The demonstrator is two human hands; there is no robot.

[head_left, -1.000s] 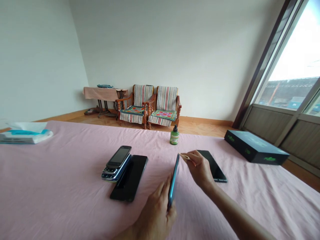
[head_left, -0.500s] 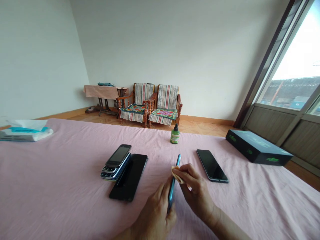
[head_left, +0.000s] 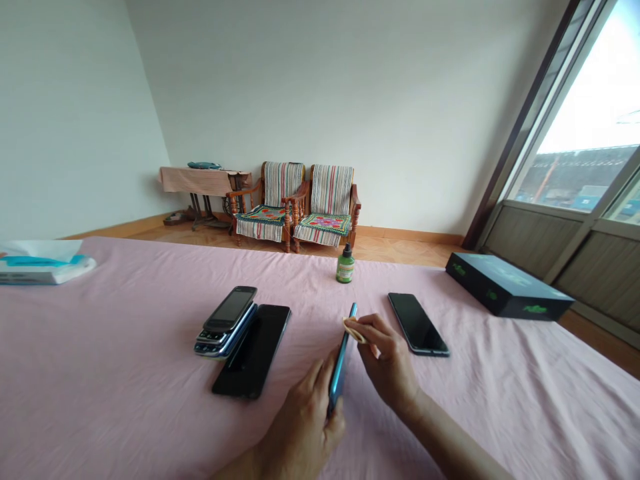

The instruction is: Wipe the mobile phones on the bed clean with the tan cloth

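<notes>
My left hand (head_left: 309, 412) is closed around the lower part of a blue smartphone (head_left: 339, 375), which is tilted up on its side so that mostly its narrow edge faces me. Pinched in the fingers of my right hand (head_left: 387, 360) is a small yellowish cloth (head_left: 354, 330), pressed against the phone's upper edge. Left of my hands lies a large black smartphone (head_left: 254, 353), with a stack of slider phones (head_left: 227, 323) partly overlapping it. Another dark smartphone (head_left: 419, 325) rests face up on the right.
A green pump bottle (head_left: 345, 265) stands beyond my hands on the pink tablecloth (head_left: 135, 347). At the right edge sits a black box (head_left: 507, 283), and at the far left a tissue pack (head_left: 45, 267). Two wooden chairs (head_left: 323, 223) stand behind the table.
The view has shifted slightly, so everything sits a little further left. My right hand with the cloth has moved a little up along the phone's edge; my left grip is unchanged.
</notes>
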